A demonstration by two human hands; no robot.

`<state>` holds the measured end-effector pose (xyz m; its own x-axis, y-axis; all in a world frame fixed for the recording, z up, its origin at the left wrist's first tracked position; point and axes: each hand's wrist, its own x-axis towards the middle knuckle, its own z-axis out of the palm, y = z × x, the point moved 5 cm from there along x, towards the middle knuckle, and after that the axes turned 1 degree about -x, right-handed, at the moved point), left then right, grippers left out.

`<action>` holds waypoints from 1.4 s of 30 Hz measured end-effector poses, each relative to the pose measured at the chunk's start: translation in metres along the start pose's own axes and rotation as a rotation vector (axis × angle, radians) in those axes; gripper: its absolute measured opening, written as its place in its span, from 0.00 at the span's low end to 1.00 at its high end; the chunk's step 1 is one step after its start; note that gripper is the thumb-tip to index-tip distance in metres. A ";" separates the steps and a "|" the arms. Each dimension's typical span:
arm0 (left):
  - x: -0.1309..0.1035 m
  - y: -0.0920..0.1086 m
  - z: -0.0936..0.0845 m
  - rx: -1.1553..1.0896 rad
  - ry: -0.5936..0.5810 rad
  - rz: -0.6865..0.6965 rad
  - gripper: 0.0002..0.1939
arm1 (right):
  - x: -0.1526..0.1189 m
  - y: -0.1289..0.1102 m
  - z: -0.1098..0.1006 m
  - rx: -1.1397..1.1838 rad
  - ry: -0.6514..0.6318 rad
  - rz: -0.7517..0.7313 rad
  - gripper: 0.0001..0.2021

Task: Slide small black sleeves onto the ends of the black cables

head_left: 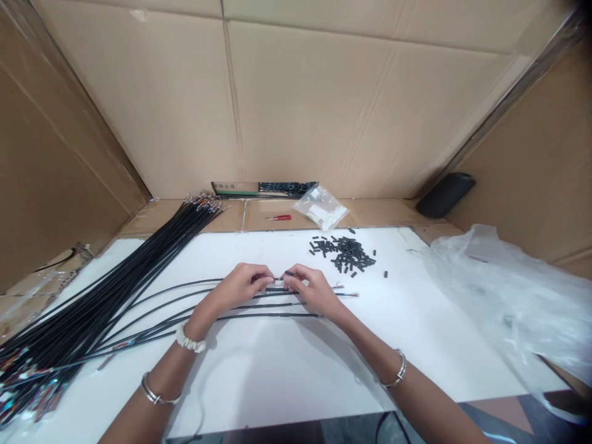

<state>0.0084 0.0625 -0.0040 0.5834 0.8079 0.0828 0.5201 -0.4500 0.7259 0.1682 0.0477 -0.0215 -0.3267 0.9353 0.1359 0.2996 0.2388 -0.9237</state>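
Near the middle of the white table, my left hand pinches a thin black cable close to its end. My right hand faces it, fingers closed on a short black sleeve at the cable's tip. Whether the sleeve is around the tip or just beside it, I cannot tell. Several more black cables lie side by side under and below my hands, some with bare coloured wires at their right ends. Beyond my right hand is a loose pile of short black sleeves.
A thick bundle of black cables with stripped ends lies along the left. Toward the back are red-handled snips and a clear bag. A black roll and crumpled plastic sheeting are at right. Cardboard walls enclose the table.
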 end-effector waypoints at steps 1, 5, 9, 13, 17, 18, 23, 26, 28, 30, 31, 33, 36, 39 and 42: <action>0.000 0.000 0.000 -0.004 0.010 0.001 0.11 | 0.000 0.001 0.000 0.027 -0.003 0.011 0.11; 0.000 0.001 0.002 -0.017 0.051 0.014 0.11 | 0.001 0.006 0.002 0.131 -0.013 0.066 0.12; 0.001 0.002 0.004 -0.018 0.098 0.028 0.10 | 0.001 0.011 0.005 0.234 -0.026 0.118 0.13; 0.001 0.004 0.005 -0.019 0.138 0.025 0.09 | 0.001 0.012 0.005 0.278 -0.025 0.148 0.14; 0.001 0.006 0.008 0.006 0.171 0.035 0.09 | 0.001 0.012 0.003 0.280 -0.027 0.146 0.15; 0.001 0.006 0.009 0.022 0.182 0.043 0.09 | 0.002 0.012 0.003 0.283 -0.029 0.145 0.16; 0.000 0.007 0.012 0.096 0.221 0.088 0.09 | 0.002 0.011 0.002 0.311 -0.045 0.154 0.17; 0.001 0.007 0.012 0.091 0.186 0.095 0.09 | 0.004 0.010 0.001 0.340 -0.076 0.158 0.16; 0.002 0.006 0.012 0.088 0.161 0.093 0.09 | 0.006 0.012 -0.003 0.358 -0.087 0.162 0.16; 0.003 0.005 0.011 0.085 0.142 0.095 0.09 | 0.009 0.017 -0.010 0.331 -0.065 0.174 0.16; 0.003 0.005 0.010 0.080 0.136 0.095 0.09 | 0.010 0.020 -0.015 0.286 -0.037 0.185 0.15; 0.003 0.004 0.009 0.071 0.130 0.087 0.09 | 0.012 0.026 -0.023 0.103 0.005 0.191 0.14; 0.003 0.001 0.007 0.067 0.132 0.059 0.09 | 0.011 0.028 -0.030 -0.315 0.051 0.114 0.13; 0.003 0.000 0.007 0.064 0.133 0.056 0.09 | 0.008 0.027 -0.025 -0.563 0.034 0.012 0.10; 0.003 -0.001 0.009 0.056 0.125 0.057 0.09 | 0.007 0.026 -0.021 -0.634 0.021 -0.027 0.10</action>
<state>0.0153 0.0619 -0.0112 0.5325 0.8199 0.2103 0.5239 -0.5144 0.6789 0.1930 0.0661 -0.0372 -0.3256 0.9303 0.1689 0.7662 0.3642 -0.5294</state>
